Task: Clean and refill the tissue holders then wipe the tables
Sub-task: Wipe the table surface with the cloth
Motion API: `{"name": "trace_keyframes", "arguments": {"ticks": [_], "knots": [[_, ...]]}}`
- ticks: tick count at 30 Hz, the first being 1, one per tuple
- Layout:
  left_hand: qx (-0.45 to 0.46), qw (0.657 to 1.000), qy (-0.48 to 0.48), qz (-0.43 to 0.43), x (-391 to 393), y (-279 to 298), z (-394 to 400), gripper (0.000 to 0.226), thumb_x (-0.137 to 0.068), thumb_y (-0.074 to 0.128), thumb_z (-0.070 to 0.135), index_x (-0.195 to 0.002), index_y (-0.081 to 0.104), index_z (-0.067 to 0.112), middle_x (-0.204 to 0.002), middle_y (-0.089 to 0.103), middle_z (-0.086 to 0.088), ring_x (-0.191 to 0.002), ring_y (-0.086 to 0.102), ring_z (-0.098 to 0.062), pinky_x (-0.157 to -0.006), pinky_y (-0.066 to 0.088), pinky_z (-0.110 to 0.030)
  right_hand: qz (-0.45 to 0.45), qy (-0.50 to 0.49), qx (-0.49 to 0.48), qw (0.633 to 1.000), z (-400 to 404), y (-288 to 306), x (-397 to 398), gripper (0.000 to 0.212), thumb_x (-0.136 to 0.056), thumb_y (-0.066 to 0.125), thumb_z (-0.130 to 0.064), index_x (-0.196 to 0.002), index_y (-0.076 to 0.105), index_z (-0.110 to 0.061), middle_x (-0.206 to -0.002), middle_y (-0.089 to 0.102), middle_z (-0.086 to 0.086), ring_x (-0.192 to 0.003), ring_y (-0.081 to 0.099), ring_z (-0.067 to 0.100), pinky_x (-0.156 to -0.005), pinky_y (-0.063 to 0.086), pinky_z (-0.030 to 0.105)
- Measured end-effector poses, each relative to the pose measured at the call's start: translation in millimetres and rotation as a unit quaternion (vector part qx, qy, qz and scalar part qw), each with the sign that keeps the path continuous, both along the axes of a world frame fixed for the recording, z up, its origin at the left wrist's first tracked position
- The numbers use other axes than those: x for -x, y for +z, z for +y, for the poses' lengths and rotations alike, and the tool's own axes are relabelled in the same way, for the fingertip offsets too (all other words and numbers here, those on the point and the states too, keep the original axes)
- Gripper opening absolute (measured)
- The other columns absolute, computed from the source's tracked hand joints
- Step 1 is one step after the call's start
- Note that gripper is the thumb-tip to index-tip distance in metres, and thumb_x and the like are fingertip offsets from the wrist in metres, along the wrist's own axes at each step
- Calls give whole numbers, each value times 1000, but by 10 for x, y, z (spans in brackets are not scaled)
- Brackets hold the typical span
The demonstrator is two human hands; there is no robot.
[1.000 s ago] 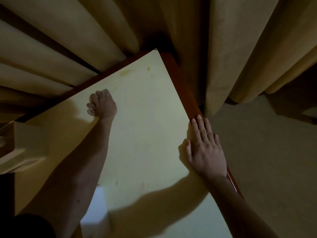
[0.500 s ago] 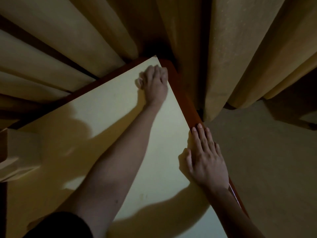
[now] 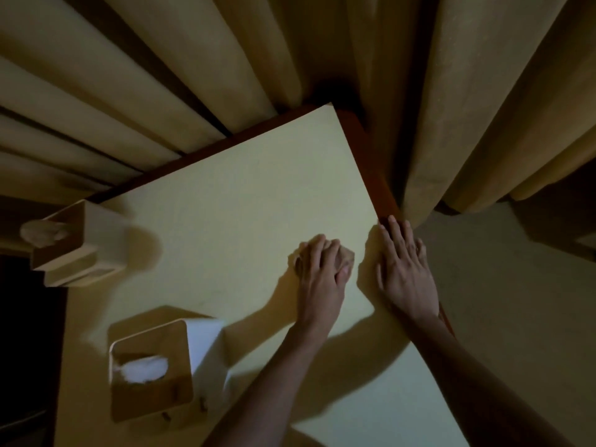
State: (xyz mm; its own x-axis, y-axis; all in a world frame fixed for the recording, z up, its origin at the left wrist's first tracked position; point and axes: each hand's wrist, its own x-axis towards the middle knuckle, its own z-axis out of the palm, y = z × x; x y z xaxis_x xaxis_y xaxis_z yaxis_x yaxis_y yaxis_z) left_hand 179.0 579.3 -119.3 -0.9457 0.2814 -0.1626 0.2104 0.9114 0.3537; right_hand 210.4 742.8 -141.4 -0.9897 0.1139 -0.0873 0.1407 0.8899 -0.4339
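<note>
The left hand (image 3: 322,266) lies palm down with fingers curled over a small wad, forearm reaching in from below, just left of the flat right hand (image 3: 404,269), fingers straight and together.

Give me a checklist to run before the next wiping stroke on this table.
1. Left hand holds a wad against the table: ok.
2. Right hand flat on the table's right edge, bracing: ok.
3. Near tissue holder stands apart from the left hand: ok.
4. Far tissue holder at the table's left edge, tissue showing: ok.
5. Table free of stains: cannot tell, light is dim.
</note>
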Motion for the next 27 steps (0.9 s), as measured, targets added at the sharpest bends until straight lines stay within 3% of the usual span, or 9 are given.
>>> {"name": "trace_keyframes", "arguments": {"ticks": [4, 8, 10, 13, 16, 18, 21, 24, 27], "knots": [[-82, 996, 7, -46, -65, 153, -71, 43, -96, 48, 34, -139, 45, 26, -156, 21, 6, -144, 16, -21, -114, 27, -42, -3, 40, -17, 999, -17, 68, -21, 62, -97, 21, -40, -149, 28, -7, -158, 18, 10, -147, 7, 25, -117, 7, 45], [-209, 971, 34, -115, 12, 410, -196, 55, -89, 64, 20, -139, 43, 33, -158, 13, 15, -144, 17, -9, -111, 34, -34, -7, 28, -27, 999, -59, 109, -38, 60, -98, 16, -39, -149, 28, -10, -158, 20, 7, -147, 6, 23, -118, 1, 42], [-233, 966, 27, -112, -15, 562, -326, 57, -88, 65, 15, -138, 45, 30, -158, 15, 12, -141, 25, -7, -107, 37, -22, -17, 24, -47, 998, -87, 139, -18, 56, -100, 17, -34, -150, 25, -11, -159, 17, 7, -148, 5, 23, -119, -3, 41], [-235, 968, 27, -83, -159, 834, -609, 48, -88, 65, 15, -132, 52, 26, -153, 28, 8, -128, 35, 3, -94, 26, 3, -65, -6, -59, 996, -195, 296, 67, 52, -103, 24, -27, -152, 18, -12, -161, 9, 6, -148, 1, 25, -120, -3, 41], [-238, 968, 47, -70, -301, 1031, -996, 38, -88, 65, 16, -125, 58, 25, -144, 42, 4, -134, 35, -3, -107, 29, -17, -113, -56, 5, 992, -463, 521, 72, 51, -101, 31, -26, -151, 23, -15, -161, 9, 6, -148, 0, 27, -119, 1, 44], [-256, 963, 70, -51, -362, 1154, -1326, 34, -87, 67, 14, -120, 62, 20, -133, 51, 4, -129, 43, -8, -109, 36, -31, -84, -41, 34, 995, -777, 641, -10, 50, -98, 37, -21, -147, 31, -17, -160, 15, 6, -148, 4, 29, -118, 6, 47], [-252, 960, 118, -42, -420, 1378, -1904, 31, -87, 67, 15, -118, 63, 21, -124, 55, 10, -121, 52, -10, -99, 41, -25, 10, 52, 99, 994, -1377, 824, -211, 51, -90, 53, -11, -139, 45, -14, -153, 33, 11, -143, 20, 31, -117, 19, 49], [-217, 961, 167, -34, -494, 1526, -2532, 29, -89, 65, 23, -116, 61, 31, -124, 56, 14, -120, 51, -7, -94, 42, -25, -33, 129, 187, 973, -1977, 968, -401, 55, -94, 51, -19, -146, 35, -14, -157, 26, 5, -146, 17, 24, -115, 19, 33], [-198, 954, 223, -10, -640, 1549, -3062, 34, -88, 66, 22, -121, 60, 29, -127, 54, 9, -124, 49, -12, -94, 38, -23, -70, 114, 273, 953, -2418, 1087, -576, 56, -98, 47, -33, -149, 29, -18, -156, 28, 0, -144, 22, 16, -113, 19, 26]]}}
